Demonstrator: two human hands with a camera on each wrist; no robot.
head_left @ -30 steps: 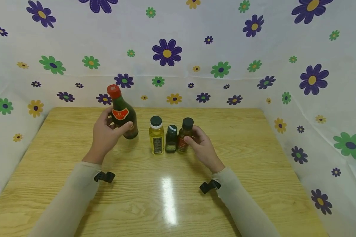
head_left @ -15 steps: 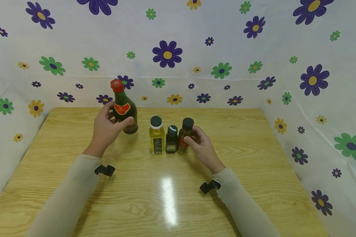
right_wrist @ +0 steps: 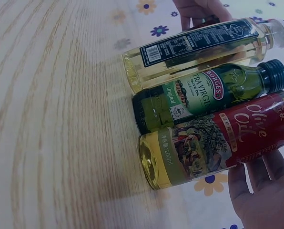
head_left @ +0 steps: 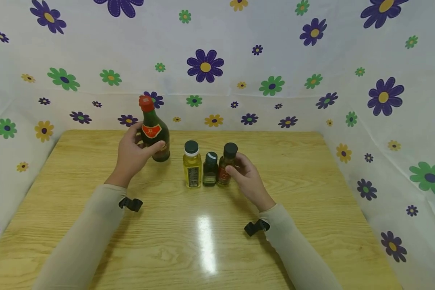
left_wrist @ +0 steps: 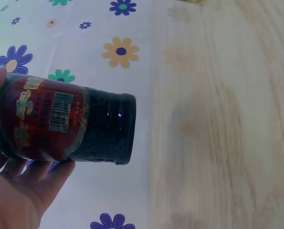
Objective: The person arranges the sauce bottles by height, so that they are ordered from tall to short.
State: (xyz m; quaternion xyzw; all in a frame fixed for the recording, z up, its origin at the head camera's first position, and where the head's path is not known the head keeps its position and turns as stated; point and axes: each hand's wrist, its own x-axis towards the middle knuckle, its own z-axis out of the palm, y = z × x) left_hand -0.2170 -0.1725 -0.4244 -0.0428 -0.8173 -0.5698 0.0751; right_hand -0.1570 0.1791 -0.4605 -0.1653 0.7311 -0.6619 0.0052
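Note:
My left hand [head_left: 132, 155] grips a dark green glass bottle with a red cap [head_left: 155, 135], thumb across its front. In the left wrist view, the base of this bottle [left_wrist: 108, 126], below a red label with a barcode, is held off the table. My right hand [head_left: 248, 179] holds a small olive oil bottle [right_wrist: 218, 140] with a red label and black cap, fingers curled around its side. Left of it stand a dark green Borges olive oil bottle [right_wrist: 204, 95] and a clear bottle of yellow oil [head_left: 192, 169], side by side in a close row.
The wooden table [head_left: 166, 241] ends at the back against a white flowered cloth [head_left: 130, 48], which also rises along both sides. Black wrist straps [head_left: 131, 204] sit over the pale sleeves [head_left: 83, 233].
My left hand has moved the red-capped bottle back and slightly right, and it stands a little more upright. My right hand and the row of three bottles stay put.

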